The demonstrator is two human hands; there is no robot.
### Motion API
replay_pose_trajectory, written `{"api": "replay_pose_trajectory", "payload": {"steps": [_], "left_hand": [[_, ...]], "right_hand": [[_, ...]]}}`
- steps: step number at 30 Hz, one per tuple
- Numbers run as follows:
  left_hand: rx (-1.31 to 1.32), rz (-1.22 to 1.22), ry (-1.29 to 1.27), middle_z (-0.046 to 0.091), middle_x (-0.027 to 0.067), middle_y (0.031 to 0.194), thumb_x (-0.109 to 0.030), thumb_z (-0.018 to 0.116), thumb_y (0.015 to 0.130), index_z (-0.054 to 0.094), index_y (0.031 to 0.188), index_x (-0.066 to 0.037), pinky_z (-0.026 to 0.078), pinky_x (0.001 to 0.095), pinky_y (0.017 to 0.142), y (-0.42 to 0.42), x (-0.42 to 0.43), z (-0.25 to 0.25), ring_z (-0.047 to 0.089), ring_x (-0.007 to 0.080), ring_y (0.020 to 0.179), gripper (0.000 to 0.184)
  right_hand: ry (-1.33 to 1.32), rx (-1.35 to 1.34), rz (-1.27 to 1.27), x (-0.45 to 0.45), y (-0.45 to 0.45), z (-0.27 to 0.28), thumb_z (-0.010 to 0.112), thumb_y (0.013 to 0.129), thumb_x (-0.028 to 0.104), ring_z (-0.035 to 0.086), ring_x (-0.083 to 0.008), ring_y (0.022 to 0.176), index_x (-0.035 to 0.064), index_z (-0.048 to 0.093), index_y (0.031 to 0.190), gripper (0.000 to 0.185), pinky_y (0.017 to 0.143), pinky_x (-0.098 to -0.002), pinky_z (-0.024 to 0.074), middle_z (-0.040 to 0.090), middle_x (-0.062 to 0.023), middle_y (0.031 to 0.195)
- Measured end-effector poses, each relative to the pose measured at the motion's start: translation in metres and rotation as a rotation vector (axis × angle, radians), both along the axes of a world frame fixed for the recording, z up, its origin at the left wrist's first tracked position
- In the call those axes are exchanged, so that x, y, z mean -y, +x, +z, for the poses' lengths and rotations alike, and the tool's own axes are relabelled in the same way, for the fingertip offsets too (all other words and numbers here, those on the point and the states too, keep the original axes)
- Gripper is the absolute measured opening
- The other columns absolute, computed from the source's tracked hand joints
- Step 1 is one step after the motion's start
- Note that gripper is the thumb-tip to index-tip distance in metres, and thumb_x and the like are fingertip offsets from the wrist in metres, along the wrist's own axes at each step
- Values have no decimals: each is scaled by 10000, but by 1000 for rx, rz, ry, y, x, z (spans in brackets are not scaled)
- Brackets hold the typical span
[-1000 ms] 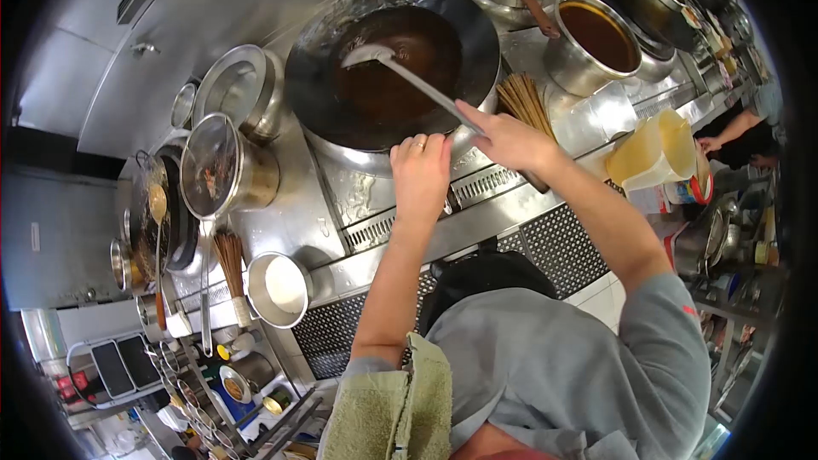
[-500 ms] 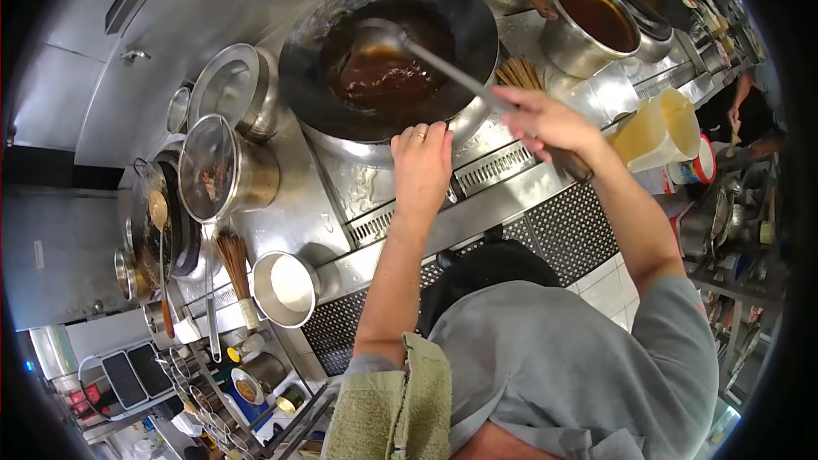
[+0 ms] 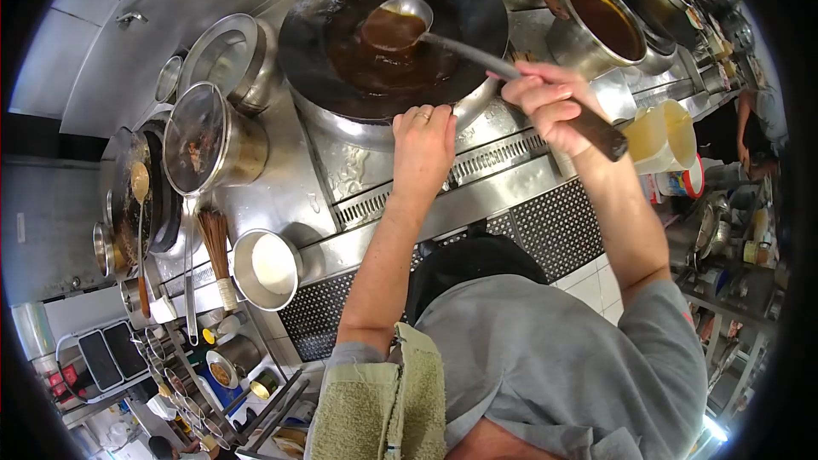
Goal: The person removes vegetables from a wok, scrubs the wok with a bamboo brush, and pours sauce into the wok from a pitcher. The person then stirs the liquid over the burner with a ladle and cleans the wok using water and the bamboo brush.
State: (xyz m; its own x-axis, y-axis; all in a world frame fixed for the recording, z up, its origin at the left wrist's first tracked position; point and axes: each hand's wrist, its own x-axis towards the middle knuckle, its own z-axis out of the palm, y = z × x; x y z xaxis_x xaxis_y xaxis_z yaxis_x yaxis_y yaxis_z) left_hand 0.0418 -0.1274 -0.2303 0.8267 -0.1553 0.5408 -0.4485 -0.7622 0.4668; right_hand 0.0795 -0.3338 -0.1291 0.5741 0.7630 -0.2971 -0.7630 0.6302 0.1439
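A large black wok point(image 3: 311, 43) sits on the steel range, with dark brown sauce point(image 3: 388, 77) pooled in its middle. My left hand point(image 3: 423, 140) is closed over the wok's near rim, thumb and fingers together; what the fingertips hold beneath the edge is hidden. In my right hand point(image 3: 558, 106) is the long handle of a ladle point(image 3: 469, 51), its fingers wrapped around the grip. The ladle's bowl faces up over the sauce and is filled with it. The handle's dark end sticks out past my palm toward me.
Right of the wok stands a pot of brown liquid point(image 3: 558, 38), near a plastic jug point(image 3: 652, 140). On the left are a pot with a strainer on it point(image 3: 243, 149), a bamboo brush point(image 3: 215, 243) and a pot of white contents point(image 3: 294, 277). Another person's arm point(image 3: 743, 123) shows far right.
My right hand has turned and lifted the ladle. Its bowl, earlier tipped down in the sauce, is now upright and full. My left hand stays on the wok rim. The camera view has shifted slightly.
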Motion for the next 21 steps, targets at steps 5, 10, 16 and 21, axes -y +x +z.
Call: {"api": "replay_pose_trajectory", "payload": {"steps": [5, 10, 16, 21], "left_hand": [[5, -1, -7, 604, 97, 796, -100, 630, 814, 618, 889, -33, 397, 397, 708, 0, 1, -1, 564, 283, 780, 101], [13, 6, -25, 604, 94, 793, -90, 633, 809, 619, 887, -33, 395, 393, 710, 0, 1, 0, 563, 281, 776, 97], [-6, -5, -25, 588, 91, 813, -108, 625, 809, 596, 876, -39, 390, 389, 738, -1, 1, 0, 546, 261, 805, 101], [20, 9, -4, 609, 93, 815, -110, 653, 799, 621, 894, -37, 403, 393, 738, -1, 0, -2, 566, 280, 799, 124]], "right_hand": [[-454, 270, -3, 16, 5, 74, 416, 972, 145, 446, -46, 425, 15, 370, 787, 231, 274, -176, 349, 437, -37, 685], [-811, 747, 5, 34, 12, 124, 412, 981, 197, 301, -15, 312, 79, 400, 746, 263, 257, -142, 283, 376, 58, 512], [-1229, 1160, -217, 12, 2, 152, 484, 946, 191, 304, 19, 401, -5, 349, 1374, 490, 267, -131, 233, 403, 27, 702], [-1473, 1188, 19, 1, 32, 59, 590, 864, 164, 376, -23, 447, -2, 291, 1412, 647, 322, -187, 300, 434, 37, 674]]}}
